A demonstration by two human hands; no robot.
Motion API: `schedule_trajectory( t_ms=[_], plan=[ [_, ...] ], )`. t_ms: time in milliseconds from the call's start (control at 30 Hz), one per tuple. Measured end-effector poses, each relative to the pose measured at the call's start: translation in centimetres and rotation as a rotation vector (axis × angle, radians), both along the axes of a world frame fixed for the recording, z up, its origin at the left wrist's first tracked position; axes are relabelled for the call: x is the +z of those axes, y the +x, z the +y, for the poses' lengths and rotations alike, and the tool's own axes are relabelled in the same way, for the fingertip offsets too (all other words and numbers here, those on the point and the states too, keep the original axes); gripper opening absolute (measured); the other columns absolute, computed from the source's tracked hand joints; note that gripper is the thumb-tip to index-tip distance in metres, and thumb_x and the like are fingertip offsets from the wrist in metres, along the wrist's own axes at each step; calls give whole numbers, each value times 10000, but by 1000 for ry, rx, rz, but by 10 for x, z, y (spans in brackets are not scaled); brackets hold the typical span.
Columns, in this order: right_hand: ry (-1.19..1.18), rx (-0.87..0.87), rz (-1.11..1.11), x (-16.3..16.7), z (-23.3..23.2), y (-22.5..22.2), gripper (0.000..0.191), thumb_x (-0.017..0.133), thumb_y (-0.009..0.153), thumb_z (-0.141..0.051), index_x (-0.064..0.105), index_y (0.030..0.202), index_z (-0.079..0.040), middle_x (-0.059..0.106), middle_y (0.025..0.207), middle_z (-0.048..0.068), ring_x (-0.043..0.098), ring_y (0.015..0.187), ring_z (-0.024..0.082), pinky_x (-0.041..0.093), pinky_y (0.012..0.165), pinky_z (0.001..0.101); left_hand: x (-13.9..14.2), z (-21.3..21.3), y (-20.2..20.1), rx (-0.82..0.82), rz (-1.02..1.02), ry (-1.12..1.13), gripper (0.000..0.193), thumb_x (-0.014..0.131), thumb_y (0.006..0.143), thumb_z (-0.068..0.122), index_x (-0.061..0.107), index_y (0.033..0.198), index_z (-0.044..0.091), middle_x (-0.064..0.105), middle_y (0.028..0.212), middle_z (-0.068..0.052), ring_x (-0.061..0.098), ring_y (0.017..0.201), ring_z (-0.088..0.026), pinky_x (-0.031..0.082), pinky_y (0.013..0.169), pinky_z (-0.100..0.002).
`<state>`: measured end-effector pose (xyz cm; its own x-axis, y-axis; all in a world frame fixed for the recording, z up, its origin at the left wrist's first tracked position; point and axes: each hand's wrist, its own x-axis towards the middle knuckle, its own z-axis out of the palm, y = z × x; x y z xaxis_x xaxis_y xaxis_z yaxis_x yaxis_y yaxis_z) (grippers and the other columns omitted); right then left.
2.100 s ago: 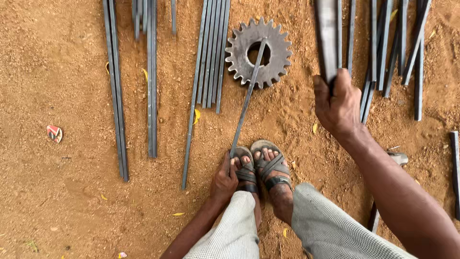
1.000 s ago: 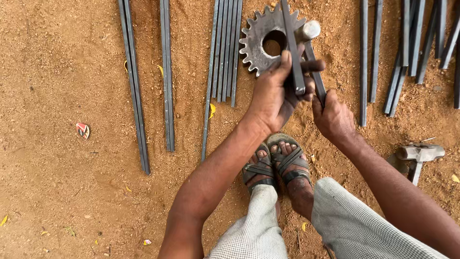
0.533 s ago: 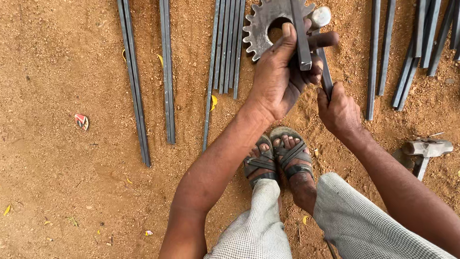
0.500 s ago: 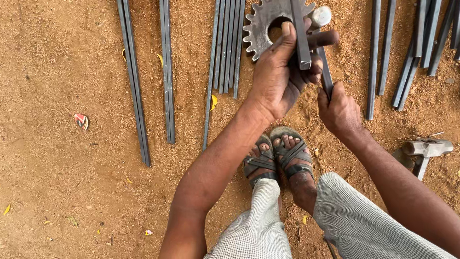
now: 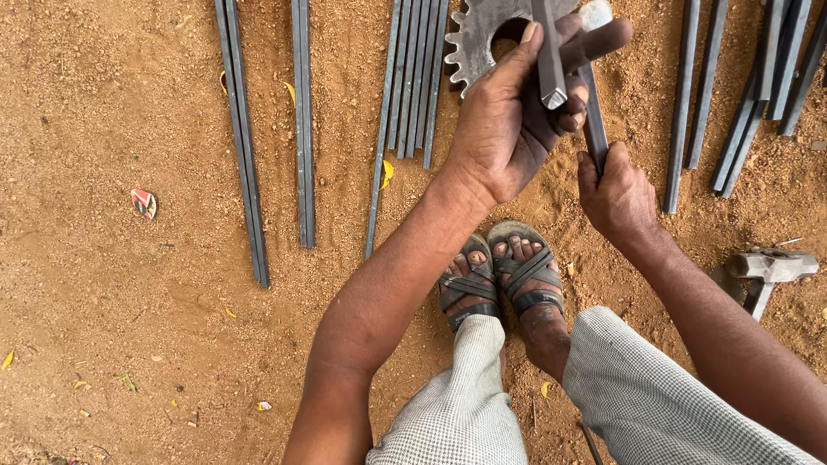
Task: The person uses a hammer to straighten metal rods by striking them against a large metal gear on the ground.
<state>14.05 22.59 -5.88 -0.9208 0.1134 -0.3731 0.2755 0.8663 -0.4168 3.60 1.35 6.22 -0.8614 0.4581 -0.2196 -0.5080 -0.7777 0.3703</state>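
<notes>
Left hand [image 5: 504, 129] clamped round short steel punch [image 5: 550, 60], blunt end pointing down toward wearer, plus brown rod-like handle [image 5: 603, 39] pinched under thumb/fingers. Held over toothed steel gear [image 5: 482, 34] lying flat on the dirt ground [image 5: 129, 344] at top edge, center-right; gear partly hidden by hand.

Right hand [image 5: 616, 194] closed on thin flat steel bar [image 5: 593, 120], gripped at near end, bar running up toward gear and passing behind left hand's fingers. Couldn't tell whether bar touched gear.

Both hands close together, not touching, just above feet in sandals [image 5: 500, 275], toes pointing at gear.

Rest of ground:
- bundle of long steel rods [image 5: 413, 77] just left of gear, approx. parallel, running to top edge
- pair of rods [image 5: 301, 129] further left, another pair [image 5: 241, 146] beyond that, slightly angled
- more rods [image 5: 741, 103] fanned out at top-right corner
- hammer [image 5: 767, 267] lying at right edge, well apart from right hand
- small scrap of wrapper [image 5: 143, 203] toward left edge, few yellow leaves scattered

Checked trousers [image 5: 465, 405] at bottom edge.
</notes>
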Motion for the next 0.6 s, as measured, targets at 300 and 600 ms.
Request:
schedule_trajectory(
  t_ms=[300,600],
  plan=[
    [14,8,1,1,0,0,340,492,1181,-335,481,1027,-32,617,661,132,636,471,239,559,378,411,1,1,-8,-7,-56,158,498,389,1193,339,440,1513,-40,669,918,-125,705,800,-142,622,715,-262],
    [-10,4,-10,17,-5,-2,314,499,1169,-307,486,1022,-30,615,660,128,634,468,235,566,371,409,6,-15,-3,-71,-203,24,425,344,1142,280,513,1408,-5,766,1002,-145,742,837,-231,616,684,-280]
  ],
)
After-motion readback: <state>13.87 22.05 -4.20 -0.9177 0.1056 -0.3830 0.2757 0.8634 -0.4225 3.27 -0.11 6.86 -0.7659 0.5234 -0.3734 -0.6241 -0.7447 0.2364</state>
